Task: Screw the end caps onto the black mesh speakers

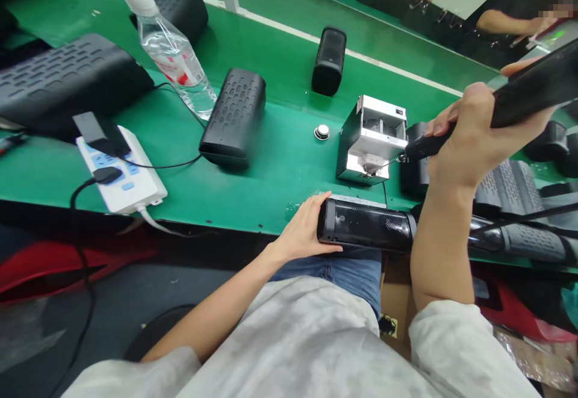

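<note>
Black speaker [368,224] lies at the edge of the green table [282,160], left hand [307,229] clasping one end; right hand [481,130] grips a black screwdriver [526,94] pointing at a metal box [372,142]

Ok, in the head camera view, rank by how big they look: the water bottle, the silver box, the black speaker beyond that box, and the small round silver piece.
1. Water bottle and silver box: about alike, so not ranked apart.
2. Black speaker.
3. Round silver piece, clearly smallest.
</note>
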The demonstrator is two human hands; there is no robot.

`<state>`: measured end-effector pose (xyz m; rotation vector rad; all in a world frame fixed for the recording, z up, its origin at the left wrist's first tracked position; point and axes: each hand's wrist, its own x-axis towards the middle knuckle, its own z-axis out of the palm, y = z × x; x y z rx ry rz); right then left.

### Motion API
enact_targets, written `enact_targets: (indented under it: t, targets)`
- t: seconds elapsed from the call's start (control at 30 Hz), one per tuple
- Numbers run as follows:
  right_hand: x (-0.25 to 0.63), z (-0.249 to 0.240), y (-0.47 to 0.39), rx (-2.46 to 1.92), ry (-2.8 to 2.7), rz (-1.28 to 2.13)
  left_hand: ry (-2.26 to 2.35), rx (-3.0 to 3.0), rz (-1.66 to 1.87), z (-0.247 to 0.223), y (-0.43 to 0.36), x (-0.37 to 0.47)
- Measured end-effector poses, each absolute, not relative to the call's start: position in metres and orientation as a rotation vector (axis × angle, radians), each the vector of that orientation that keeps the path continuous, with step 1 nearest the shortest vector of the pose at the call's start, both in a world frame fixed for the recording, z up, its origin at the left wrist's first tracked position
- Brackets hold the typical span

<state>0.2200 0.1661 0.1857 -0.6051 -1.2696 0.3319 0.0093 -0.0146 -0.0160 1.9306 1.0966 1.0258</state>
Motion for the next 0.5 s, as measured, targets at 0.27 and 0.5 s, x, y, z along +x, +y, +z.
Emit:
enact_targets:
  t: [0.27,0.5]
  targets:
    - [0.215,0.199,0.134,-0.576,-1.199,0.500,1.073,1.950,1.035,-0.016,-0.014,0.011]
    - [0.169,0.216,0.098,-0.532,-1.181,0.559,1.065,1.982,1.060,-0.016,-0.013,0.012]
